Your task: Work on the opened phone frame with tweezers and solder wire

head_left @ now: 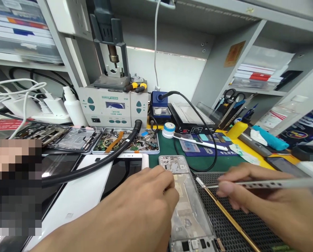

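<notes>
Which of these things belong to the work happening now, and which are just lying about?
Seemingly in use:
slim metal tool, held in the right hand
phone frame, left hand at its edge

Seemingly just lying about:
white bottle
white-handled brush
round tub

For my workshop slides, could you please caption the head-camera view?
Left hand at a phone frame, right hand holding a slim tool, a QUICK station behind.
</notes>
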Tool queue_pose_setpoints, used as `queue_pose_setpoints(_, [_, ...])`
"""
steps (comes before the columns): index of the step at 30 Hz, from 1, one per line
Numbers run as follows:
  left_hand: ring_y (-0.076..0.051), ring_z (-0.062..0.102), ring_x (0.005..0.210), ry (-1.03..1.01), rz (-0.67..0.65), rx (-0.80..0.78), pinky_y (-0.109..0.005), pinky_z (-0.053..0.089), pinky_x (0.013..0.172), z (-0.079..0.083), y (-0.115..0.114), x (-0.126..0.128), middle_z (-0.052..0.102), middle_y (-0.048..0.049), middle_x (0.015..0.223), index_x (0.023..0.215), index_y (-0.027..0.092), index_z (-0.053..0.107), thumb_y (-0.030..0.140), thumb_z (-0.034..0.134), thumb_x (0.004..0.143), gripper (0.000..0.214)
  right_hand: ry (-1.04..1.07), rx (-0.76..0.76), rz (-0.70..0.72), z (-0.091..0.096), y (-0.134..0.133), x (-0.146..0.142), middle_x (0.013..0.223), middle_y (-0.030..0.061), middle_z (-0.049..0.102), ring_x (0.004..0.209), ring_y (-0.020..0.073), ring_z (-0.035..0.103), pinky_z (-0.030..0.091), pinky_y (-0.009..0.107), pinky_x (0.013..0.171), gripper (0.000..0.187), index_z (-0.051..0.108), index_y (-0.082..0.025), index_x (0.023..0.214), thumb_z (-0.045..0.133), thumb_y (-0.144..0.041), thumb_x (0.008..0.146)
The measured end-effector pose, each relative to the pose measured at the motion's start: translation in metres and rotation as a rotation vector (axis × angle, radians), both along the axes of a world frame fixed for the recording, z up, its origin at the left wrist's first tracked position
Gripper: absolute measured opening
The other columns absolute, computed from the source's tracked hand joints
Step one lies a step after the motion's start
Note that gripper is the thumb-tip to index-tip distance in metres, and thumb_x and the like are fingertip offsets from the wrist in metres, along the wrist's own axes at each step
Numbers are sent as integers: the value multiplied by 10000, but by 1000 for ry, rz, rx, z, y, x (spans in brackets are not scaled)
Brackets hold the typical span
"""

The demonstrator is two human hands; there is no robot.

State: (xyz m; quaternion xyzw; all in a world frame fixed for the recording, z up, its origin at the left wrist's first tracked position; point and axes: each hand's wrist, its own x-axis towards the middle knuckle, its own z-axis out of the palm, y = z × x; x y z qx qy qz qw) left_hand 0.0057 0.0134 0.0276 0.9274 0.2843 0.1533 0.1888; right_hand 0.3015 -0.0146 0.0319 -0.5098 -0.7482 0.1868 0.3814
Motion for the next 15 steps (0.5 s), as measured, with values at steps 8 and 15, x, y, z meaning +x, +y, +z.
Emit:
queue_pose_setpoints(8, [-352, 621, 1354, 118, -125, 107, -611, 428, 1287, 7, -1, 4, 722, -98, 1381, 1277, 293, 832, 29, 588, 944, 490, 430, -460, 49, -2, 8, 4, 679, -21, 775, 566, 105, 652, 538, 143, 538, 329, 787, -209, 803, 1024, -416, 901])
queue_pose_setpoints(15, [-319, 646, 1308, 71, -84, 146, -511, 507, 1235, 6, -4, 3, 755, -66, 1218, 1060, 285, 852, 16, 647, 954, 354, 492, -624, 152, -2, 3, 2, 684, -41, 737, 579, 92, 623, 522, 128, 547, 286, 787, -210, 866, 1046, -332, 873])
